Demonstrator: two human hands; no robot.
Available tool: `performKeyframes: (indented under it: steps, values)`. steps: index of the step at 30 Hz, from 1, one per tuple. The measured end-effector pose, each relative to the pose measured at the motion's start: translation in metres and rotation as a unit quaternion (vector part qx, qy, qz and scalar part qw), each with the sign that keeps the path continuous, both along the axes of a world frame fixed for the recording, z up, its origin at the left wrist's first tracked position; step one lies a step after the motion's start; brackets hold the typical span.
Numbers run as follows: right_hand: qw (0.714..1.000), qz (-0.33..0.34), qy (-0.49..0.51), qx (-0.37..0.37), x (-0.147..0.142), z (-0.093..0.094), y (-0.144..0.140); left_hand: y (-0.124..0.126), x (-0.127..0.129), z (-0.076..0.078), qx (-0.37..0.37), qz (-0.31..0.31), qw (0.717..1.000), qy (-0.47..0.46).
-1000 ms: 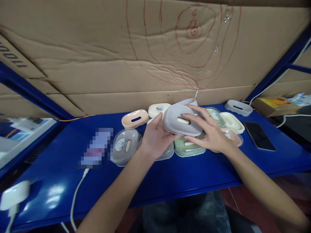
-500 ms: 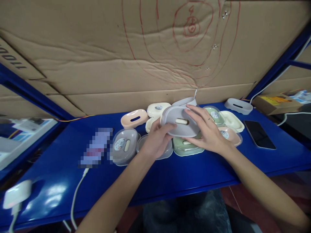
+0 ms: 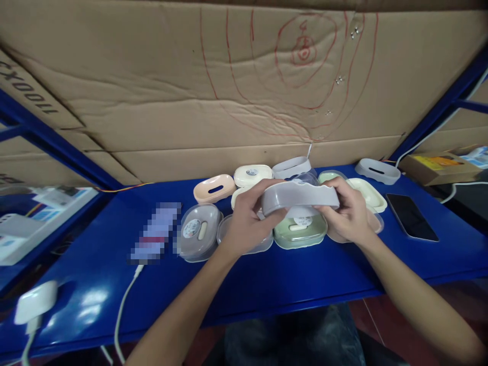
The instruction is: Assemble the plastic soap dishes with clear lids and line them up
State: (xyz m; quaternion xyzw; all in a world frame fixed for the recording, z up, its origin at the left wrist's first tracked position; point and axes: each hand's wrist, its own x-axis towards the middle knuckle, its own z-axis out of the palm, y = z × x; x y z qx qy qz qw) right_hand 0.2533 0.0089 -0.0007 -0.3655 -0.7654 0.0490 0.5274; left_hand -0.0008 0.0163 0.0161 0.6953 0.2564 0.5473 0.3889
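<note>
Your left hand (image 3: 244, 221) and right hand (image 3: 348, 213) each have fingers closed on an end of the grey soap dish (image 3: 300, 197), held level just above the green lidded box (image 3: 300, 230). Loosen either side and it could drop onto the boxes crowded beneath. The blue surface (image 3: 290, 277) lies bare toward its near edge; behind, the pink dish (image 3: 214, 188) and cardboard wall (image 3: 236, 96) leave little room.

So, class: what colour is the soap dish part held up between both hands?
Grey soap dish part, seen in the head view.
</note>
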Motion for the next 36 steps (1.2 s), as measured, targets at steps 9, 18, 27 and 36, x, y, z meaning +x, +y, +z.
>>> performKeyframes:
  steps: [9,18,27,36]
  values:
    - [0.99,0.046,-0.084,0.104,0.007,0.002,-0.002,0.009,-0.012,-0.002,0.203,0.019,0.974,0.1]
    - [0.981,0.053,-0.112,0.147,0.007,0.004,-0.01,-0.002,-0.006,-0.008,0.196,0.061,0.972,0.113]
    - [0.995,-0.033,0.088,-0.014,-0.011,0.008,-0.012,0.0,-0.001,0.002,-0.024,0.038,0.999,-0.026]
    - [0.978,-0.104,-0.139,-0.119,0.079,0.066,0.028,0.019,-0.003,0.002,-0.242,0.103,0.941,-0.213]
